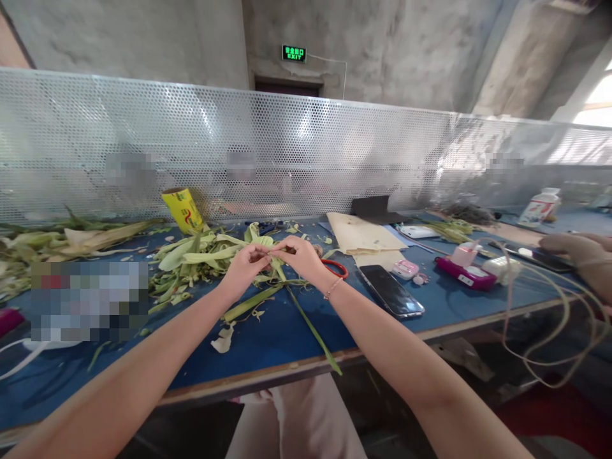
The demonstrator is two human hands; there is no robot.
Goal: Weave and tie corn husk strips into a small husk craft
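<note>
Pinching a green leaf [279, 271], fingers of left hand [248, 264] and right hand [302, 258] sit close, likely for fine control; leaf pile [206, 256] lies beside, probably for easy reach.

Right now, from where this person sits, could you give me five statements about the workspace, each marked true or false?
1. The left hand and right hand pinch pale green leafy strips. True.
2. A black-screened rectangular smartphone lies beside the left hand. False: it lies to the right of the right hand.
3. A long, narrow green strip reaches past the front edge of the blue table. True.
4. A green-lit rectangular exit sign appears below the perforated metal screen. False: it appears above the screen.
5. A yellow cylindrical container sits at the table's far side, near the screen. True.
</note>
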